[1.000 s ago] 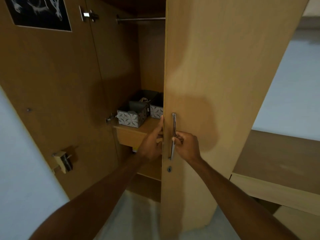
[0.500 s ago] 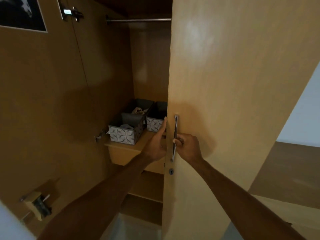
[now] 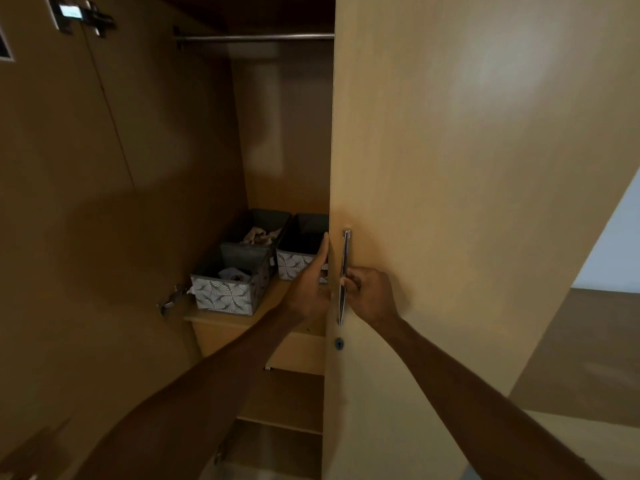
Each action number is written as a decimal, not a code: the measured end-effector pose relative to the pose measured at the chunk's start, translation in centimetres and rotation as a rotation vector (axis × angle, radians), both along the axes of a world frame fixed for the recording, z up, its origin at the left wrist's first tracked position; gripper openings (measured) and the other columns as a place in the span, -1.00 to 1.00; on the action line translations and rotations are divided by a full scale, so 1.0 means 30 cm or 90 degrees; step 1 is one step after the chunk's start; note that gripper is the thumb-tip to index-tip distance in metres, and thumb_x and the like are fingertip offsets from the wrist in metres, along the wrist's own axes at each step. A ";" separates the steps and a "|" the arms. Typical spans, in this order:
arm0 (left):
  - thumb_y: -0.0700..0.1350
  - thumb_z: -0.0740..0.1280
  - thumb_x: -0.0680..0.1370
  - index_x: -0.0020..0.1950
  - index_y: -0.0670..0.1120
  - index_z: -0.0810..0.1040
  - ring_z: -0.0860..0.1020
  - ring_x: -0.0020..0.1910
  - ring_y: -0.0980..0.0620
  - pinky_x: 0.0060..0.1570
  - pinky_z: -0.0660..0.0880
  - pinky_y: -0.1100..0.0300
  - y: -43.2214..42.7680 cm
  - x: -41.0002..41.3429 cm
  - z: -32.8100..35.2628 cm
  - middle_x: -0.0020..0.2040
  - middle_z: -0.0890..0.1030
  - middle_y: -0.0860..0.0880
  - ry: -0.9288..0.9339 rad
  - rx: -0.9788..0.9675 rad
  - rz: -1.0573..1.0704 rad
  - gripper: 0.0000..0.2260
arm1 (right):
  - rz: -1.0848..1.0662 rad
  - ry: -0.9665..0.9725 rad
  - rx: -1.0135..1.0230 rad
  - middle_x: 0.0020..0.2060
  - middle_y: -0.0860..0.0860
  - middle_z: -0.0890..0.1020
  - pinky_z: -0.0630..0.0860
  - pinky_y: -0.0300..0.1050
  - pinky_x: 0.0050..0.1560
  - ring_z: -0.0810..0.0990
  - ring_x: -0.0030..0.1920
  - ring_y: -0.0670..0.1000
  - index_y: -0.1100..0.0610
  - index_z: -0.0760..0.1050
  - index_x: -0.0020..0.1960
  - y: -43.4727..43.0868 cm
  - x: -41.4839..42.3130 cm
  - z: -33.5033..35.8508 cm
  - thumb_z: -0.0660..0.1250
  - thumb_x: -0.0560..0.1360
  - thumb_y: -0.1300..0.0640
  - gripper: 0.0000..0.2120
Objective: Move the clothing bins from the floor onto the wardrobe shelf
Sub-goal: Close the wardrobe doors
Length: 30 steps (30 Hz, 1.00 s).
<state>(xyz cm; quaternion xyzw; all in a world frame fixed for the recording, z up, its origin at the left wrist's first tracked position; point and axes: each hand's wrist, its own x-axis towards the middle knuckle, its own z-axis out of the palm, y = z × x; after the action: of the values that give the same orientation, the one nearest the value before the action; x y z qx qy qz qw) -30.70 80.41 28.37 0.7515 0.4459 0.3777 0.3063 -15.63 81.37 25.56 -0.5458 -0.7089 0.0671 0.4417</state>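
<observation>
While my right hand (image 3: 370,295) grips the handle (image 3: 346,247), my left hand (image 3: 311,284) rests straight-fingered on the door edge (image 3: 333,150), bins (image 3: 229,293) on the shelf (image 3: 273,308) at ten o'clock.

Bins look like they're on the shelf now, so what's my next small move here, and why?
Probably draw the left hand off the edge of the door: the bins already sit on the shelf, and the right hand grips the handle, ready to swing it shut.
</observation>
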 end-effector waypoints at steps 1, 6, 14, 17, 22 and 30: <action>-0.23 0.35 0.55 0.56 0.11 0.05 0.44 -0.01 0.45 -0.11 0.30 0.68 0.006 -0.004 -0.002 0.23 0.40 0.22 0.013 0.016 0.015 -0.30 | 0.000 -0.003 -0.004 -0.32 -0.02 0.68 0.52 -0.14 -0.33 0.56 -0.39 -0.07 0.08 0.64 -0.19 0.011 0.001 -0.001 0.33 0.51 0.14 -0.85; -0.28 0.35 0.54 0.57 0.17 -0.04 0.53 0.05 0.30 0.08 0.52 0.34 0.042 -0.012 -0.022 0.35 0.44 0.04 -0.062 -0.034 -0.034 -0.21 | 0.016 -0.004 -0.012 -0.28 -0.04 0.69 0.53 -0.18 -0.29 0.60 -0.34 -0.08 0.09 0.66 -0.10 0.015 0.006 -0.002 0.31 0.52 0.15 -0.85; -0.41 0.35 0.48 0.54 -0.05 0.18 0.48 0.18 0.27 0.03 0.49 0.42 0.014 -0.057 -0.057 0.32 0.47 0.03 -0.088 -0.037 -0.012 -0.29 | 0.039 0.051 -0.041 -0.10 -0.10 0.70 0.63 -0.05 -0.06 0.66 -0.13 -0.14 -0.02 0.58 0.14 -0.026 0.003 -0.042 0.32 0.50 0.12 -0.77; -0.30 0.38 0.50 0.46 0.01 0.35 0.47 0.27 0.24 0.14 0.50 0.30 -0.033 -0.137 -0.151 0.30 0.52 0.07 -0.103 -0.031 0.069 -0.43 | 0.029 0.081 -0.028 0.08 -0.06 0.66 0.59 -0.05 0.10 0.62 0.06 -0.09 -0.01 0.48 0.31 -0.106 -0.013 -0.088 0.34 0.49 0.11 -0.61; -0.15 0.44 0.47 0.27 0.11 0.52 0.56 0.17 0.14 0.12 0.56 0.05 -0.193 -0.353 -0.330 0.14 0.60 0.16 -0.139 -0.072 0.219 -0.61 | 0.041 0.062 -0.075 0.28 0.02 0.54 0.53 0.01 0.19 0.52 0.25 0.02 0.10 0.43 0.38 -0.234 -0.131 -0.227 0.30 0.50 -0.01 -0.53; -0.11 0.42 0.49 0.23 0.08 0.56 0.60 0.13 0.12 0.10 0.52 0.15 -0.616 -0.787 -0.453 0.14 0.63 0.12 -0.084 -0.065 0.449 -0.68 | 0.274 -0.004 -0.208 0.30 -0.10 0.52 0.46 -0.04 0.30 0.49 0.28 -0.09 -0.03 0.41 0.39 -0.380 -0.626 -0.315 0.27 0.47 -0.19 -0.47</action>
<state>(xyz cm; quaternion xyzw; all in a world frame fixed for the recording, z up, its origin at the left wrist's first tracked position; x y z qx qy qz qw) -54.31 61.93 14.77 0.5091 0.6752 0.4851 0.2227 -34.42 69.96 16.10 -0.4469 -0.7896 0.2714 0.3212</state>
